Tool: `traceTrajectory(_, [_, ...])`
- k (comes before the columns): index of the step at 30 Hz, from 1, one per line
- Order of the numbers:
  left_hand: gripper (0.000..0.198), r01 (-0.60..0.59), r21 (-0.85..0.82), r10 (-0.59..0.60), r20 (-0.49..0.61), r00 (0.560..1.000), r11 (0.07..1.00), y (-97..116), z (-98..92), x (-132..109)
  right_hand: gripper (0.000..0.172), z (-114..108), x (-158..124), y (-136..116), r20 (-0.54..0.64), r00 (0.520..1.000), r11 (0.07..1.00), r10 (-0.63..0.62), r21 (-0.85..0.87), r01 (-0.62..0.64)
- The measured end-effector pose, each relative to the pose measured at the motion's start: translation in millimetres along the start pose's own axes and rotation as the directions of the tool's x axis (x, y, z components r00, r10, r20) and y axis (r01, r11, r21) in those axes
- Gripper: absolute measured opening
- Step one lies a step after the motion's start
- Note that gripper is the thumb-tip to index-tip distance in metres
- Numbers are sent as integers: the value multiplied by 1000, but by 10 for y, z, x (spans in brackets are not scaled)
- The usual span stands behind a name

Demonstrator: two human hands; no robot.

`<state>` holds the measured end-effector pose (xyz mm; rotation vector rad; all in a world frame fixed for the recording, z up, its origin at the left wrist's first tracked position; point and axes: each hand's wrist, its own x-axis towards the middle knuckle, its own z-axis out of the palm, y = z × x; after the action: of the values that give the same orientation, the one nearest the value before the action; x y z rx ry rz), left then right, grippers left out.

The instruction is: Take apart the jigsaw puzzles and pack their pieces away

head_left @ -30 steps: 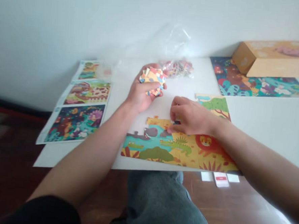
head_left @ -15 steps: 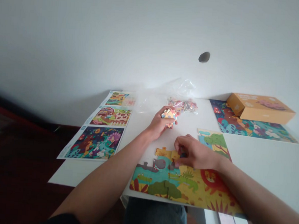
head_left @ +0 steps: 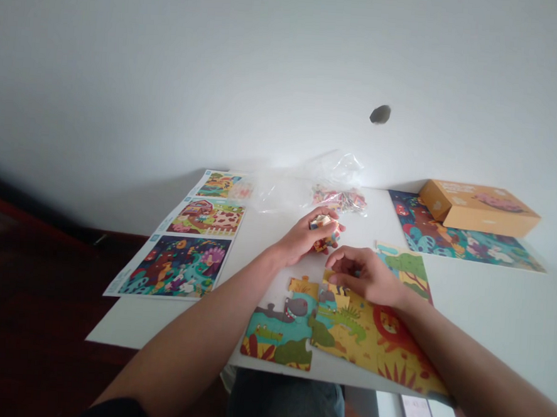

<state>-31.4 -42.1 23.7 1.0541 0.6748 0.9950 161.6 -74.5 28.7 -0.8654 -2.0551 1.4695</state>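
Note:
A half-built animal jigsaw lies at the near edge of the white table, showing a hippo, a crocodile and a lion. Its left block with the hippo sits slightly apart and skewed. My left hand is closed round a stack of loose puzzle pieces, held just above the table behind the jigsaw. My right hand hovers at the jigsaw's upper edge with its fingers curled toward the left hand; whether it holds a piece is unclear.
Three picture cards lie in a row at the table's left. A clear plastic bag of pieces sits at the back. A finished puzzle with an orange box on it is at the back right. My knee is below.
My right hand lifted off the jigsaw and moved up toward the left hand. The left hand drew in closer to it. The hippo block has shifted apart from the rest.

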Motion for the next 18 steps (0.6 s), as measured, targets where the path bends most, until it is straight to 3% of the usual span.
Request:
traceTrajectory(6, [43,34,18,-36,123,992,999,-1,10,-36,32,-37,23,30,-23,996,981,84,175,-79])
traceTrajectory(9, [41,52,-1,-52,137,989,999,8,14,-41,27,-71,17,0,-18,999,995,42,93,-40])
traceTrajectory(13, [44,67,-6,-65,128,990,998,22,14,-40,20,-99,6,-25,104,993,992,-61,-107,72])
traceTrajectory(15, [45,65,-7,-63,124,990,998,22,9,-40,21,-101,2,-25,122,991,992,-56,-109,70])
traceTrajectory(18, [48,79,-24,-75,141,987,997,16,-2,-40,23,-89,7,-20,47,998,999,-35,5,35])
